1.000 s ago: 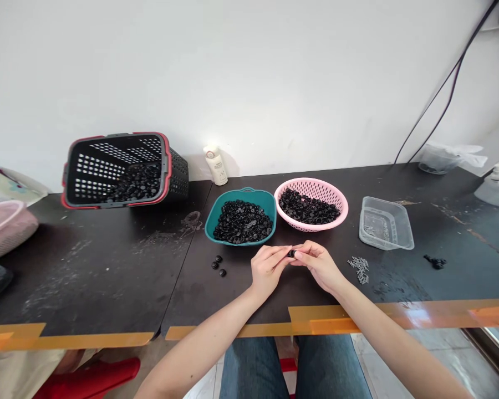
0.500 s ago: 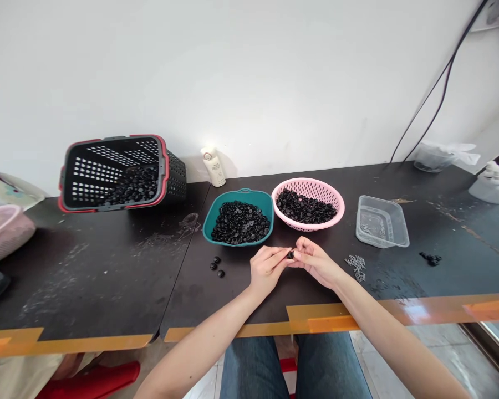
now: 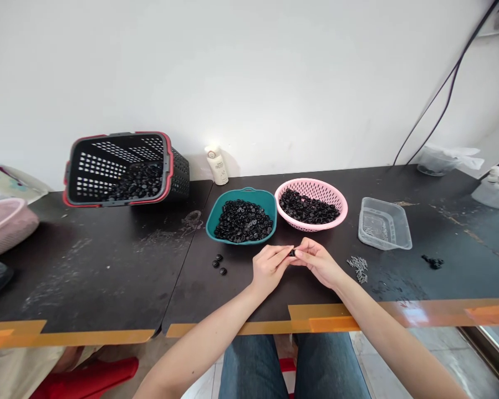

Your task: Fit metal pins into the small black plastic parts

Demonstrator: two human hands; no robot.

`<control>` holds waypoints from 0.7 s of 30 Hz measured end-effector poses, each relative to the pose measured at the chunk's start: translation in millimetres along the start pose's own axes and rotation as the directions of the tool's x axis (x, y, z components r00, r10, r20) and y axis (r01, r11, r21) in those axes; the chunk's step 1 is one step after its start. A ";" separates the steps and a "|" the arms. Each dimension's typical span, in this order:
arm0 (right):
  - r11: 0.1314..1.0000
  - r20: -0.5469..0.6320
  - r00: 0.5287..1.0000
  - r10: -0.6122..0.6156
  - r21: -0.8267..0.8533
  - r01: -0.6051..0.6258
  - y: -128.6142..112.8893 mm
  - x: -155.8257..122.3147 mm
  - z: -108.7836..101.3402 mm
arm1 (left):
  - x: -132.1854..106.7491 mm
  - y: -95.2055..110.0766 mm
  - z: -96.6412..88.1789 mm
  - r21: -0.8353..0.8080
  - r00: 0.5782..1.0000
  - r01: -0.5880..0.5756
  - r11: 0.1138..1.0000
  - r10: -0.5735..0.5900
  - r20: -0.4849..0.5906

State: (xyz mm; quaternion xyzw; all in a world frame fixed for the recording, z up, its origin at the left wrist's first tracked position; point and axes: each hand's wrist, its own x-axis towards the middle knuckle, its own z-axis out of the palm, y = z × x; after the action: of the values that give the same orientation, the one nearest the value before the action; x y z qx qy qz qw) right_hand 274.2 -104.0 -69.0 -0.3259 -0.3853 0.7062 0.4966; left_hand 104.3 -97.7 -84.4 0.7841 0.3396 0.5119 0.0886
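My left hand and my right hand meet over the black table, both pinching one small black part between their fingertips. Just beyond them stand a teal bowl and a pink colander, each heaped with small black round parts. Three black parts lie loose on the table left of my left hand. A small heap of grey pins lies right of my right hand.
A clear plastic tray sits right of the colander. A black-and-red basket lies tipped at the back left with black parts inside. A white bottle stands by the wall. A pink tub is at far left. Orange tape lines the front edge.
Both hands stay joined on the small black part with only slight finger shifts. The view has drifted a little.
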 end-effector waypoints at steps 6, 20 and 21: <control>0.996 0.043 0.999 0.033 0.083 -0.036 0.3 0.9 2.0 | 1.7 1.5 -0.8 0.007 1.000 -0.008 1.000 0.008 0.015; 0.991 -0.012 1.000 0.016 0.135 -0.014 3.6 -1.0 8.3 | 2.1 -1.0 -0.2 -0.025 0.999 -0.018 1.000 0.019 0.036; 0.992 -0.019 1.000 0.004 0.130 -0.001 4.3 -1.1 8.4 | 1.9 -1.3 0.2 -0.021 0.999 -0.020 1.000 0.021 0.040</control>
State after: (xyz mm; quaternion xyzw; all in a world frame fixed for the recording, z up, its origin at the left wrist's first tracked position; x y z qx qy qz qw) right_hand 265.5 -107.8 -68.6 -0.3003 -0.3334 0.7273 0.5194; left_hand 104.4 -95.5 -83.7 0.7967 0.3244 0.5004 0.0983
